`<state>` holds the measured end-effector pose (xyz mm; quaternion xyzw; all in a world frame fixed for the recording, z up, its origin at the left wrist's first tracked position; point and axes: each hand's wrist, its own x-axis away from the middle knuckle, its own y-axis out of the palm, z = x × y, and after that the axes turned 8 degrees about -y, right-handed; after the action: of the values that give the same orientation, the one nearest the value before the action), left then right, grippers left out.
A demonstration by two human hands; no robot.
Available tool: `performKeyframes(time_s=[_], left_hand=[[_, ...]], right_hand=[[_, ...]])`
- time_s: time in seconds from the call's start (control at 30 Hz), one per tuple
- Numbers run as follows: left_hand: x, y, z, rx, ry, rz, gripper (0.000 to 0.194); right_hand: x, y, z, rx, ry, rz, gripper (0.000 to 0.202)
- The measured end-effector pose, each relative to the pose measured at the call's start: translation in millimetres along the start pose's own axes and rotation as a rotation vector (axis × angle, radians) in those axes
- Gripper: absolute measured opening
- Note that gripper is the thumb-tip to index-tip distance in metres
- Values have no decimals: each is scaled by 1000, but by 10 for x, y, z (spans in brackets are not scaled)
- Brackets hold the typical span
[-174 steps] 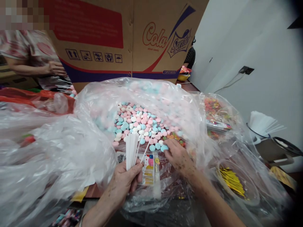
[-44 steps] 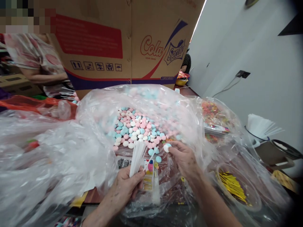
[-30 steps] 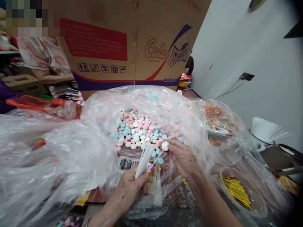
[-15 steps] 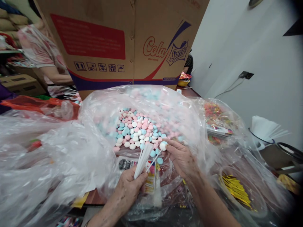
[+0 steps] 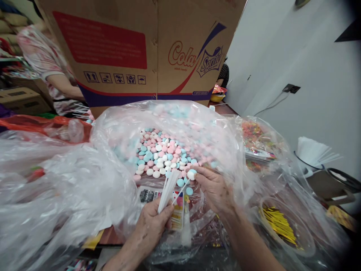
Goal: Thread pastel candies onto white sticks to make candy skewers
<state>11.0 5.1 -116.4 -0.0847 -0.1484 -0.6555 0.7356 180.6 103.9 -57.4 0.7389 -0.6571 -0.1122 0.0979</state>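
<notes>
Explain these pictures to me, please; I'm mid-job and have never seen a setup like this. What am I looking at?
There is no robot here: a person works with two bare hands. Every picture comes from one camera worn on the head, looking forward and down.

The left hand holds a bunch of white sticks; one thin stick slants away from the bunch. The right hand pinches a blue-and-white disc at that stick's tip; whether they touch is unclear.

On the reddish-brown table, pink, blue and white discs lie in an open clear plastic bag. A cardboard box stands behind, and gold strips lie at right.
</notes>
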Motion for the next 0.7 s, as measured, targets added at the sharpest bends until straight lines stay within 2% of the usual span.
performKeyframes(time_s=[0.3,0.53,0.7], left_hand=[[4,16,-41,53,-8,6,30],[36,0,-13,29,12,11,27],[40,-2,-17,38,0,10,27]], right_hand=[[52,-26,124,271,-112,-80,34],[121,-10,116,584,-344,-185,31],[234,53,119,722,-619,-259,33]])
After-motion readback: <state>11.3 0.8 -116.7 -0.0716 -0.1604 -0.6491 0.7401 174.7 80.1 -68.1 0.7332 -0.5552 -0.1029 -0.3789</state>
